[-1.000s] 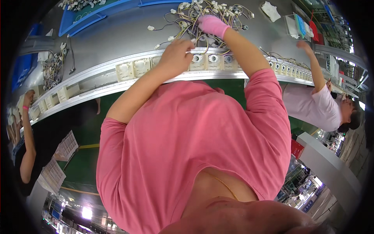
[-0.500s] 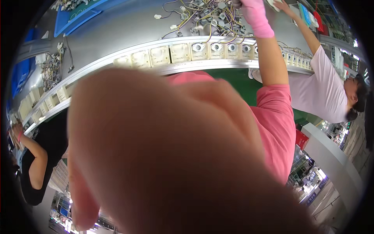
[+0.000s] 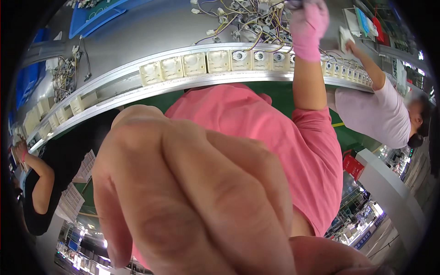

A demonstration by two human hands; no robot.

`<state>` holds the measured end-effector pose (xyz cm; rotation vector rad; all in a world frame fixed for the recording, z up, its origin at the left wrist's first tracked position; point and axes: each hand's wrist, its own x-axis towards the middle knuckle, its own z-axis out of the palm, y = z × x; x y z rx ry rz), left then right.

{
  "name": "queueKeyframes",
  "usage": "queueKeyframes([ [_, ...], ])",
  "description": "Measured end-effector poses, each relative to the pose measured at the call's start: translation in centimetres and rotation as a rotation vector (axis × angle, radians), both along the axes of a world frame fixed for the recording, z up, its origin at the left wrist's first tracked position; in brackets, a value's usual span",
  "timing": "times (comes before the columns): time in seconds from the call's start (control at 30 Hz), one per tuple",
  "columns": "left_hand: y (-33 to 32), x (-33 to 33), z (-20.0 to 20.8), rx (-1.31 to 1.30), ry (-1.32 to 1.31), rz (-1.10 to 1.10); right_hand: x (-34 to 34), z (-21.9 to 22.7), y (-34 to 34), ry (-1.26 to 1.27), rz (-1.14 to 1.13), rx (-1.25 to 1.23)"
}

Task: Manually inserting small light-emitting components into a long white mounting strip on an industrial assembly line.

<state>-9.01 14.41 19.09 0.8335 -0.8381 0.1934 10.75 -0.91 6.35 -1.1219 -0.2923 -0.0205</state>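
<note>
My bare left hand (image 3: 197, 183) fills the lower middle, very close to the lens. Its fingers are bent and pressed together; the fingertips and anything in them are hidden. My right hand (image 3: 310, 27), in a pink glove with greyish fingers, reaches to the upper right, beside a tangled pile of wired connectors (image 3: 256, 20). Its fingers are curled at the top edge, and what they grip is cut off or too small to name. Below the pile runs a row of cream square housings (image 3: 194, 64); several toward the right hold round metal-rimmed parts (image 3: 259, 56).
A metal rail (image 3: 119, 98) edges the grey worktable (image 3: 151, 27). A blue tray (image 3: 98, 20) and more wiring (image 3: 66, 75) lie to the left. A person in a light top (image 3: 376, 110) works at right, another in black (image 3: 73, 146) at left.
My left hand has drawn back from the lens and shows more sharply, uncovering more of the pink shirt. My right hand sits slightly lower. The person at right has moved a hand lower, at a white item.
</note>
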Motion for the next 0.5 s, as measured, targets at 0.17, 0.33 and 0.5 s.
queueKeyframes([
  [0.17, -3.1, 4.4, -2.5, 0.141, 0.097, 0.119, -2.9, 3.2, 0.1, -0.149, -0.194, -0.038],
  [0.33, -4.7, 8.6, -4.4, 0.292, 0.181, 0.322, -4.0, 0.4, 2.2, -0.227, -0.123, -0.092],
  [0.5, 4.4, 2.1, -4.6, 0.643, 0.318, 0.594, -7.0, 1.6, 2.4, 0.036, 0.176, -0.275],
])
